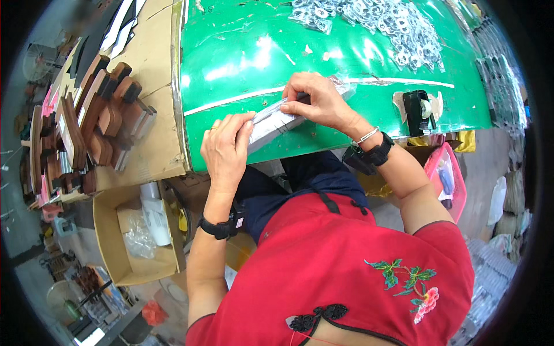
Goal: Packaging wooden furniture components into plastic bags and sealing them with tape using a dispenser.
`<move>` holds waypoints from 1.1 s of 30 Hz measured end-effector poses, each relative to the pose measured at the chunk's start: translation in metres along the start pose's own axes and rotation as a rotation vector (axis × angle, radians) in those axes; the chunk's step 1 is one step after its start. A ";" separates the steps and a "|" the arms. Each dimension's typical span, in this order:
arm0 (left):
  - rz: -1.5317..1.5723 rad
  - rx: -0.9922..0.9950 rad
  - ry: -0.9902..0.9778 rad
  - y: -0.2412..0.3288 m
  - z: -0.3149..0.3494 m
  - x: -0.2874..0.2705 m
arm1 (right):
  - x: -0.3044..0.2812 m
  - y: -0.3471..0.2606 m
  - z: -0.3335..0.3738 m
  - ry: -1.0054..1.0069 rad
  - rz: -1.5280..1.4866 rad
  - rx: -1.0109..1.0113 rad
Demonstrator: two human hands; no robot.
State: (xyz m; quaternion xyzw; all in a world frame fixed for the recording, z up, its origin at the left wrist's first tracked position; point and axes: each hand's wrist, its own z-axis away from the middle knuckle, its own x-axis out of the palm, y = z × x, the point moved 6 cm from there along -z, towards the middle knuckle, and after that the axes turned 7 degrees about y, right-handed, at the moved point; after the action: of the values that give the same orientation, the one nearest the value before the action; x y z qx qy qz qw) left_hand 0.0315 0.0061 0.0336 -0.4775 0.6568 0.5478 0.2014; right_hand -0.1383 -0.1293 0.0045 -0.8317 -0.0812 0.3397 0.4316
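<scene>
A long narrow package (271, 130) in clear, shiny plastic lies slantwise near the front edge of the green table. Its printed side looks white to silver-grey. At its near left end, my left hand (226, 147) grips the upper edge with thumb and fingers closed. My right hand (314, 104) reaches over the middle of the package and pinches the wrapper's edge between thumb and forefinger. Loose clear plastic (345, 87) sticks out past the far right end. The package's far side is partly hidden under my right hand.
A black tape dispenser (416, 112) stands right of my hands on the green table (231, 63). Small bagged grey rings (398, 29) are heaped at the back. Brown wooden pieces (86, 124) stack at left. An open cardboard box (109, 254) and pink basket (457, 184) sit lower.
</scene>
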 end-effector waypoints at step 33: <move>-0.159 0.343 -0.149 0.069 0.014 0.036 | -0.164 -0.039 0.156 0.892 0.451 0.143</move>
State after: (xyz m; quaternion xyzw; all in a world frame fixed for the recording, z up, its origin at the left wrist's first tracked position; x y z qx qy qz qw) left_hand -0.0474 0.0003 0.0370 -0.4447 0.6839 0.4442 0.3703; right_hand -0.3552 -0.0721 0.0534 -0.8610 0.3164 0.0405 0.3963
